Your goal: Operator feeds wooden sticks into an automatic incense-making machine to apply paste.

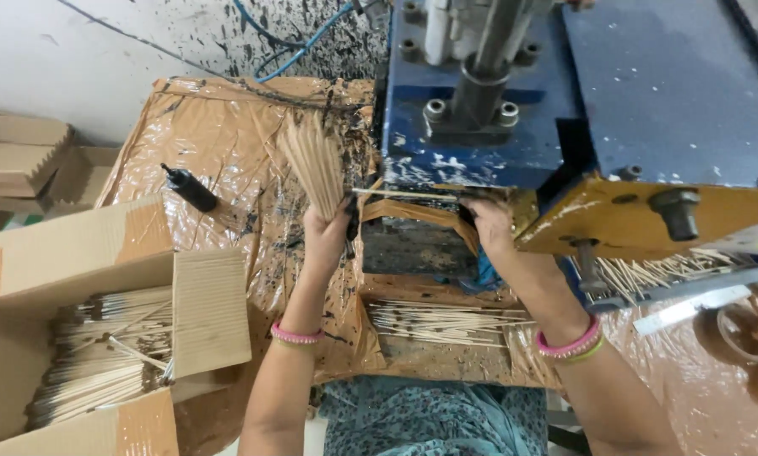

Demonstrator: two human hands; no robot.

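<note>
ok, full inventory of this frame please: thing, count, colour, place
machine: one, blue with a yellow-brown front plate, upper right
stick bundle: one, pale tan, fanned upward in the left hand
single stick: one, pale, lying across the machine's mouth between the hands
finished sticks: a loose pile, pale with dark coated ends, on the tray between the forearms
cardboard box: one, brown, lower left, holding more sticks
bottle: one, black, on the brown plastic sheet
plastic sheet: brown, ink-spattered, over the table
hoses: blue, top centre
bangles: pink, on both wrists
left hand: gripping the bundle
right hand: fingers at the machine's mouth
</note>
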